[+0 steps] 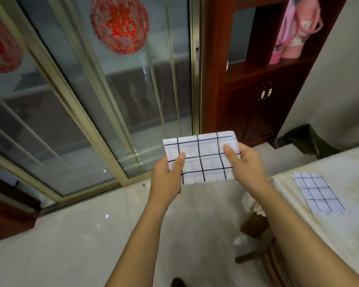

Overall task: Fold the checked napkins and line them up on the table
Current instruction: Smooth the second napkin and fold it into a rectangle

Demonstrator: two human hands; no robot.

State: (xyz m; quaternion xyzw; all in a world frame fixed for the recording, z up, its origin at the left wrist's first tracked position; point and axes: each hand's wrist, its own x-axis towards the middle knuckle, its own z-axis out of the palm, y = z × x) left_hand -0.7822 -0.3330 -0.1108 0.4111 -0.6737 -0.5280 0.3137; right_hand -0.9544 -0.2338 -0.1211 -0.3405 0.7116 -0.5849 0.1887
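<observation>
A folded white napkin with black checks (201,157) is held up in the air in front of me, over the floor. My left hand (168,178) grips its lower left side, thumb on top. My right hand (244,161) grips its right side, thumb pressed on the front. A second folded checked napkin (318,193) lies flat on the table (352,235) at the right, apart from both hands.
The table wears a cream cloth with a lace edge (251,204); a wooden stool (257,245) stands below its corner. Glass sliding doors (112,110) fill the left and a dark wooden cabinet (257,79) stands behind. The pale tiled floor (91,235) lies below my arms.
</observation>
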